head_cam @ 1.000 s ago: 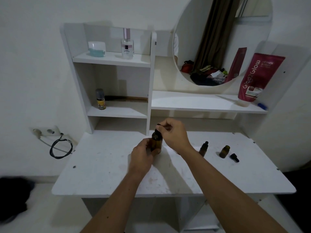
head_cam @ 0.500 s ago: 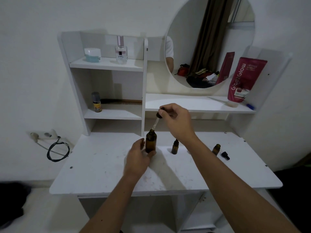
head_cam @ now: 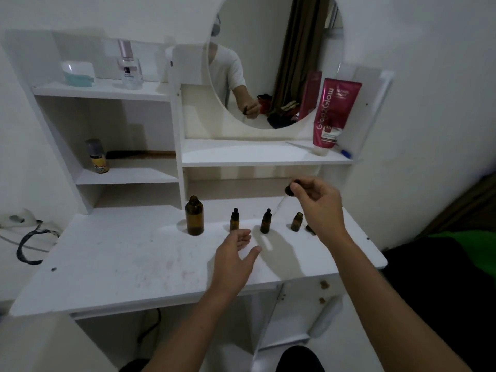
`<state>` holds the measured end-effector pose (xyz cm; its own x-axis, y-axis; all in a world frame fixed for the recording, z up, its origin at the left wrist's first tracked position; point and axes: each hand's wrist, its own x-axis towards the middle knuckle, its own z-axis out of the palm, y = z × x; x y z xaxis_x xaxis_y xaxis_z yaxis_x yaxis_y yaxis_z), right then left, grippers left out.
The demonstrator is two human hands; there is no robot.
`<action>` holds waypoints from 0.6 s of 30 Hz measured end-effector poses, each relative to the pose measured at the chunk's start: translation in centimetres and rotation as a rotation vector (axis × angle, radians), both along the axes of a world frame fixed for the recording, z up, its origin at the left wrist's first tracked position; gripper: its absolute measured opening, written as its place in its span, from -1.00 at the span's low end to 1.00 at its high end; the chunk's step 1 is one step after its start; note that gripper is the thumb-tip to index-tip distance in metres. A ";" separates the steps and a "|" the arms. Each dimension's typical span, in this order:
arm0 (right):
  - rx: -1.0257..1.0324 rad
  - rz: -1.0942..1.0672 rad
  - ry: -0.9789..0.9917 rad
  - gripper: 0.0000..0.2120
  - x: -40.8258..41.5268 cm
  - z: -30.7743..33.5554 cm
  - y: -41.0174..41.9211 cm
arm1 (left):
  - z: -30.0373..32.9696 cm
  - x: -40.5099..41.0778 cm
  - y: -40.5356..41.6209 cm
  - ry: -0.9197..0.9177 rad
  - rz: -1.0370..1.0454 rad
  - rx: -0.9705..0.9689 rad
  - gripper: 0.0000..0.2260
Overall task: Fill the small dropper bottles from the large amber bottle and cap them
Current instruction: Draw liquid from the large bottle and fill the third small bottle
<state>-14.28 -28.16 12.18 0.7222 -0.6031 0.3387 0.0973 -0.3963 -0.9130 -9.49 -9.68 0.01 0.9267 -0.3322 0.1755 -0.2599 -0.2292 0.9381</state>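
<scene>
The dropper (head_cam: 291, 189) is pinched at its rubber bulb by the right hand (head_cam: 318, 208), above the open vial (head_cam: 297, 222) at 1 o'clock on the surface (head_cam: 128, 267). The left hand (head_cam: 236, 260) is spread, holding nothing. The glass pipette is judged light, fragile and slippery; the bulb is the safer hold.

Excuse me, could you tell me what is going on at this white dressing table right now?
A person is filling small amber dropper bottles. The right hand pinches the black bulb of a glass dropper, raised above the uncapped small bottle. The left hand hovers open over the white tabletop, holding nothing. The large amber bottle stands open at the left of the row. Two small bottles carry their black caps.
</scene>
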 end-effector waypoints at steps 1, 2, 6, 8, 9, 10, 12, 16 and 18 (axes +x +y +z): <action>-0.003 -0.025 -0.005 -0.86 -0.6 -0.2 -1.0 | 0.0 -0.5 -1.3 -0.010 -0.054 0.002 -0.57; -0.007 -0.050 -0.014 -0.86 -1.2 -0.3 -2.0 | -0.2 -0.9 -2.7 -0.018 -0.105 0.006 -0.56; -0.029 -0.120 -0.015 -0.88 -2.7 -0.9 -5.1 | -0.7 -1.7 -7.9 -0.025 -0.195 0.039 -0.50; -0.030 -0.143 -0.019 -0.88 -3.0 -1.2 -6.3 | -0.9 -1.6 -10.1 -0.035 -0.170 0.066 -0.46; -0.024 -0.150 -0.026 -0.89 -3.0 -1.4 -6.8 | -0.9 -1.4 -10.9 -0.042 -0.152 0.080 -0.43; -0.014 -0.152 -0.034 -0.90 -2.9 -1.5 -7.2 | -1.0 -1.1 -11.7 -0.047 -0.135 0.098 -0.40; 0.003 -0.145 -0.048 -0.91 -2.5 -1.7 -7.7 | -0.9 -0.5 -12.9 -0.057 -0.107 0.130 -0.37; 0.018 -0.110 -0.039 -0.92 -1.6 -2.2 -8.1 | -0.8 0.9 -14.5 -0.062 -0.092 0.142 -0.44; 0.018 -0.089 -0.017 -0.91 -1.3 -2.6 -8.2 | -0.7 1.5 -15.0 -0.080 -0.086 0.133 -0.53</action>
